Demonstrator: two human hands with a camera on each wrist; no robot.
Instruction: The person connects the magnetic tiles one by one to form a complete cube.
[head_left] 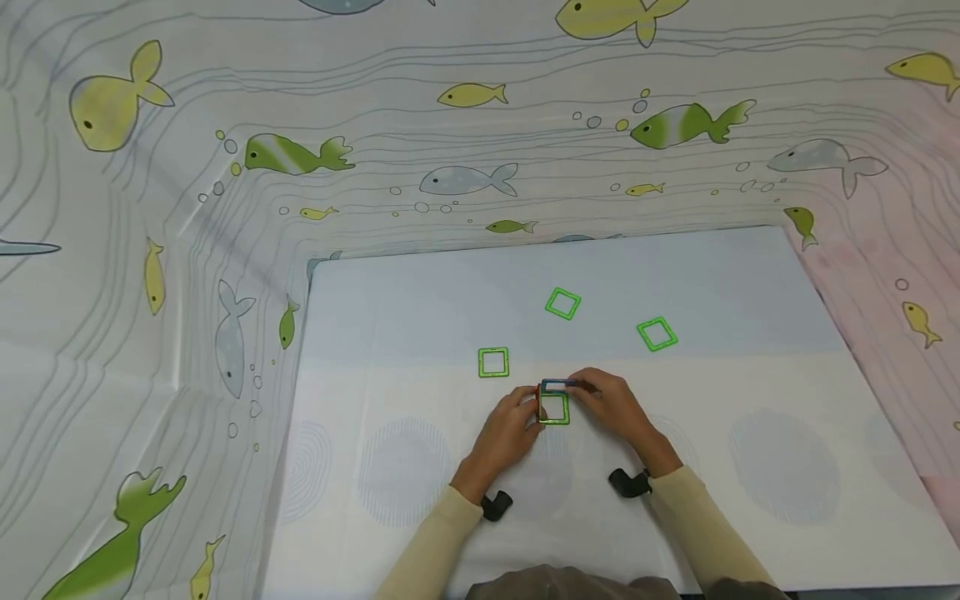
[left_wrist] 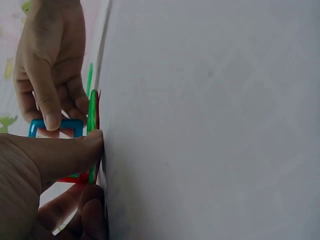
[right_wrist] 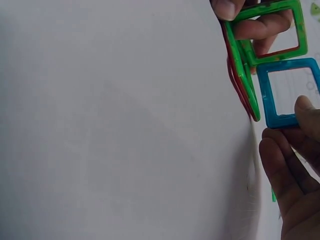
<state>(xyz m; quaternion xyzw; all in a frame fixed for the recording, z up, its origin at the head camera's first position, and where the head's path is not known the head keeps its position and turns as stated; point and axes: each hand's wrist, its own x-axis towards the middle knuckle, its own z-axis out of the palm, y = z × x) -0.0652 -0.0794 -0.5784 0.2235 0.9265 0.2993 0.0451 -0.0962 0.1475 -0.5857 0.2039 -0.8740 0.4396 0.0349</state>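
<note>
Near the table's middle, my left hand point(head_left: 504, 433) grips a small group of square magnetic tiles by its left side. One green tile point(head_left: 567, 408) lies flat there, and a red tile point(head_left: 538, 402) stands along its left edge. In the right wrist view, another green tile point(right_wrist: 301, 30) stands upright by the left fingers, with red showing against it. My right hand point(head_left: 611, 403) pinches a blue square tile point(right_wrist: 264, 95) between thumb and fingers. That blue tile is upright at the far edge of the flat green one; whether they touch I cannot tell.
Three loose green square tiles lie flat beyond the hands: one point(head_left: 481, 363) to the left, one point(head_left: 551, 304) farther back, one point(head_left: 671, 336) to the right. The white table point(head_left: 420, 300) meets fish-print cloth point(head_left: 390, 142) at its back and sides.
</note>
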